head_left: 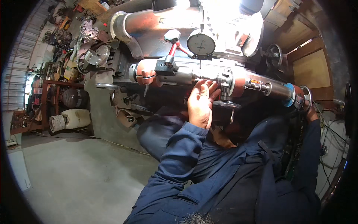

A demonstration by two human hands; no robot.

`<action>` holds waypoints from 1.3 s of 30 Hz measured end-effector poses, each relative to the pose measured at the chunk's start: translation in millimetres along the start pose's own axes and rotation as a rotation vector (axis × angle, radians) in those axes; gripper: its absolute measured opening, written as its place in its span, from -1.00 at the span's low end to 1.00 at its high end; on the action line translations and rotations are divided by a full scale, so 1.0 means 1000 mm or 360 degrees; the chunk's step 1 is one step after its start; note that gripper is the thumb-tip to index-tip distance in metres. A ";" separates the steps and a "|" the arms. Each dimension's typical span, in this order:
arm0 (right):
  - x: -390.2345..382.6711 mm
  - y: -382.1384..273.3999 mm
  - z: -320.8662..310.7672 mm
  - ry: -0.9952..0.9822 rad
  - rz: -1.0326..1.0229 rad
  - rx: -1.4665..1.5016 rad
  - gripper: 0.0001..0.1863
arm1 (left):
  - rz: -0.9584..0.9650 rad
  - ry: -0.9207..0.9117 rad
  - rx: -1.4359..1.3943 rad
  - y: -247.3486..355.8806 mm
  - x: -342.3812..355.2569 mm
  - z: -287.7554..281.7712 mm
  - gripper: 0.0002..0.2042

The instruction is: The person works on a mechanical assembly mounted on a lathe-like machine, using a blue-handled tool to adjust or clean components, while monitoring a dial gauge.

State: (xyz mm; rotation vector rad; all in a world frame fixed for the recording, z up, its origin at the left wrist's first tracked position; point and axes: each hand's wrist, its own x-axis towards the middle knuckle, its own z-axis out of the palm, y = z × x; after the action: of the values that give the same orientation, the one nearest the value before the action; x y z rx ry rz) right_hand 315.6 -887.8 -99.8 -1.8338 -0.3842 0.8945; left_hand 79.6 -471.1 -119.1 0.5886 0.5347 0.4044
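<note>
My left hand [201, 104] reaches up from below to a slim stepped metal shaft [209, 77], its fingers curled against the shaft's underside. The shaft lies level between a grey cylinder [179, 76] on its left and a red-brown holder [238, 83] on its right. A round white-faced dial gauge [201, 44] hangs over it, with a thin stem pointing down near the shaft. At the machine's far right end, my right hand [312, 113] holds the rim of a handwheel [307, 98]; part of that hand is hidden behind the rim.
A red-armed stand with a metal knob [172, 36] rises left of the gauge. Below the shaft is another handwheel [225, 105]. Metal parts [89, 31] crowd the upper left. A pale rolled bundle [76, 119] lies on the grey floor [93, 171]. Cables [330, 128] hang at right.
</note>
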 end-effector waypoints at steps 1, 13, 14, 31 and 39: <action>0.004 -0.004 0.006 -0.0074 -0.0030 -0.0013 -0.53 | 0.0000 -0.0007 -0.0066 -0.001 0.003 0.000 -0.79; 0.032 -0.026 0.044 -0.0507 -0.0330 -0.0067 -0.53 | -0.0076 -0.0060 -0.0434 -0.007 0.022 -0.019 -0.93; 0.030 -0.024 0.041 -0.0505 -0.0341 -0.0068 -0.53 | -0.0077 -0.0065 -0.0448 -0.006 0.022 -0.020 -0.93; -0.065 -0.107 -0.041 0.1477 -0.0772 -0.0607 -0.56 | 0.0037 -0.0350 -0.0296 -0.012 0.025 -0.013 -0.88; 0.019 -0.223 0.233 0.0304 -0.1964 -0.0975 -0.56 | 0.0016 -0.0295 -0.0198 -0.010 0.029 0.007 -0.81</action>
State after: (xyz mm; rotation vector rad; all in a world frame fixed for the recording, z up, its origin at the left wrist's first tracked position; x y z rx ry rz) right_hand 189.1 -627.1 42.4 -1.6936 -1.5556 -0.2924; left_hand 108.4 -467.4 -131.0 0.5032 0.3271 0.3853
